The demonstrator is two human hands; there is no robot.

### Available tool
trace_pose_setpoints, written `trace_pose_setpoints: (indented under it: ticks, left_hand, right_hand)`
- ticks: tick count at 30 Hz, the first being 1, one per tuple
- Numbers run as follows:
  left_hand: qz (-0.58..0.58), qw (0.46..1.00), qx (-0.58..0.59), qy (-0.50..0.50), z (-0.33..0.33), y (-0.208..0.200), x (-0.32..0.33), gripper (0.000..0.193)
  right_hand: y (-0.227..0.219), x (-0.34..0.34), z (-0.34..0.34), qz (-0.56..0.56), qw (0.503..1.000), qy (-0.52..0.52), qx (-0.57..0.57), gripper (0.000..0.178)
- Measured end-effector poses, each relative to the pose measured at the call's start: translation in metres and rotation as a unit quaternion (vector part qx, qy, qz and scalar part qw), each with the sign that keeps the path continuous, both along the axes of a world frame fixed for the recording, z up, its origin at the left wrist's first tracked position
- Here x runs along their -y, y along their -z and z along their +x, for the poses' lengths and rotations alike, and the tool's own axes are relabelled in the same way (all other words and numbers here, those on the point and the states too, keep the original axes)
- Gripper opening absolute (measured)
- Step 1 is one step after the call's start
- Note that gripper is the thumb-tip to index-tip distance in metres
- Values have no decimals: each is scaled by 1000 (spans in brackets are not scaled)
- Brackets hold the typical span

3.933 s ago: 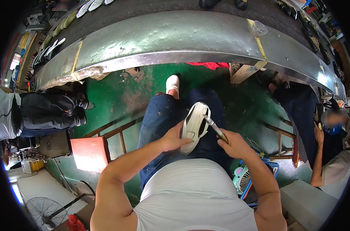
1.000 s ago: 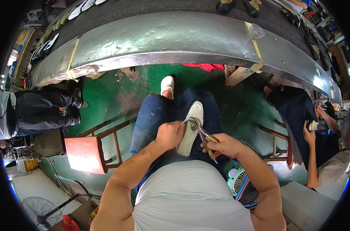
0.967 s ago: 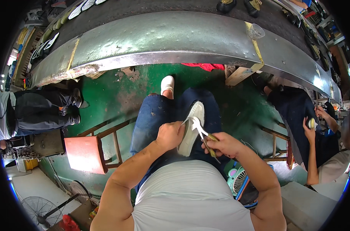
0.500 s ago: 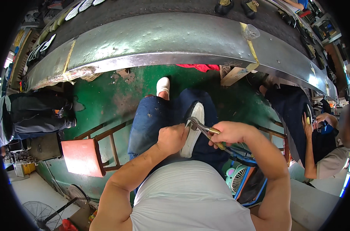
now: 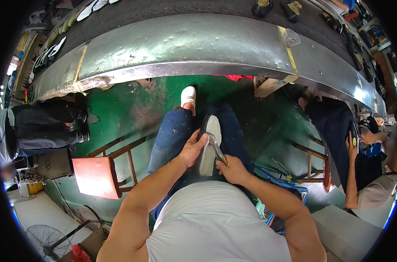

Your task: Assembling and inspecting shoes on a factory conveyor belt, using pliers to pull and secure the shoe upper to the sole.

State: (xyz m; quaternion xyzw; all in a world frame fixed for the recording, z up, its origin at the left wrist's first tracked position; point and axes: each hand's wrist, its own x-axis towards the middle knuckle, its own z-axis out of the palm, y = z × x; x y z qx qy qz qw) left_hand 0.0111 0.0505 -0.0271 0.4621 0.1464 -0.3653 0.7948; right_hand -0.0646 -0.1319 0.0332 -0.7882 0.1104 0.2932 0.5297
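Observation:
A shoe [image 5: 206,162] with a pale, off-white bottom facing up and a dark upper lies lengthwise on my lap. My left hand [image 5: 194,148] is closed on its left edge, the thumb pressed close to the jaws of a pair of pincers. These metal pincers [image 5: 216,149] slant across the shoe bottom, jaws toward its left edge. My right hand [image 5: 233,170] is wrapped round their handles, just right of the shoe. Whatever the jaws pinch is too small to make out.
Ahead runs a metal-edged conveyor [image 5: 185,43] carrying shoes, with a clear plastic cup [image 5: 290,37] on its rim. A red-topped stool [image 5: 96,178] stands left, a blue-framed chair [image 5: 290,185] right. A co-worker [image 5: 373,174] sits at the right; another person's legs [image 5: 50,129] show left.
My right hand and the pincers have come down and left, handles swinging nearer my body. My left hand's thumb now lies along the shoe edge. The shoe has shifted slightly left.

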Motion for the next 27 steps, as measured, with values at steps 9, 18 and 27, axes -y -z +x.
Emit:
trace_pose_setpoints:
  ticks: [9,18,27]
  left_hand:
    - [87,995,40,12,2,-8,17,64]
    - [205,977,23,51,8,-30,24,62]
    - [262,954,54,134,16,-38,23,69]
  right_hand:
    - [7,85,25,389,866,12,-313,39]
    - [-52,97,56,9,985,-117,-127,30]
    - [-22,56,68,-177,956,-216,83,41]
